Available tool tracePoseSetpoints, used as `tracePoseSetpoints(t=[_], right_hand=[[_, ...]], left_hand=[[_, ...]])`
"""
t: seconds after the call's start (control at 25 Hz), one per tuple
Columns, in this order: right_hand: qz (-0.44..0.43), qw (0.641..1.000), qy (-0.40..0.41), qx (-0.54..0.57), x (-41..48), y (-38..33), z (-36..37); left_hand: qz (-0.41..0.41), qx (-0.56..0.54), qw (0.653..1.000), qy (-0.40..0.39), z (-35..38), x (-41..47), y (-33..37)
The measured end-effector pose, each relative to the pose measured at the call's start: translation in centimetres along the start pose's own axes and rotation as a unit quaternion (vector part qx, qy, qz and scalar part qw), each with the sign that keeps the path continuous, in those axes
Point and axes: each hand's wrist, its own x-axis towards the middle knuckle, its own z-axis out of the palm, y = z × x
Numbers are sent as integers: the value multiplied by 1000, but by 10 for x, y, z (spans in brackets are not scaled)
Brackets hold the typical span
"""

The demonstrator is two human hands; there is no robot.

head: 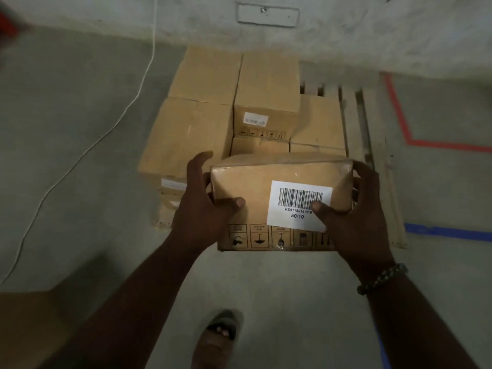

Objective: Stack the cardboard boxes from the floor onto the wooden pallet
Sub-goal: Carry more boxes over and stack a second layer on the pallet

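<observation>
Grey concrete floor runs up to a pale wall, with red tape and blue tape marking the bay on your right and a white cable trailing across on your left.

Head view: the wooden pallet lies against the wall, its bare slats showing only along the right side. Stacked boxes fill its left and middle, set edge to edge, apparently so each row braces the next. They rise higher on the left and at the back, while the front right sits lower.

You hold the carried box in the air, just in front of the pallet's near edge and clear of the stack. Your left hand clamps its left end and your right hand its right end, thumbs pressed on the near face and fingers wrapped behind. Gripping opposite ends likely keeps the load level and leaves its underside free for setting down. The barcode label and the row of handling symbols face you, the symbols along the lower edge, which suggests the box is upright.

A sandalled foot steps toward the pallet. Another brown surface, possibly a box, fills the lower left corner; what it is cannot be told.
</observation>
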Motion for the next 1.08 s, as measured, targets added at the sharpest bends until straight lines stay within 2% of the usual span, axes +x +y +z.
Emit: tracePoseSetpoints(t=[0.08, 0.2, 0.4, 0.48, 0.64, 0.84, 0.96, 1.08], right_hand=[[12, 999, 6, -40, 36, 23, 25], [32, 994, -21, -98, 64, 61, 59], [79, 985, -66, -141, 87, 108, 94], [83, 984, -80, -138, 97, 116, 103], [97, 985, -85, -116, 116, 124, 112], [140, 980, -98, -101, 122, 131, 121], [136, 981, -96, -101, 123, 135, 120], [140, 980, -97, -102, 122, 139, 122]], left_hand=[[33, 72, 996, -29, 9, 48, -15], [66, 167, 983, -29, 17, 98, -46], [81, 220, 972, -29, 23, 141, -90], [112, 298, 948, -32, 22, 149, -98], [194, 462, 863, -60, 16, 167, -103], [247, 511, 821, -65, 11, 187, -123], [204, 534, 812, -114, 7, 194, -142], [190, 517, 825, -128, 5, 201, -152]])
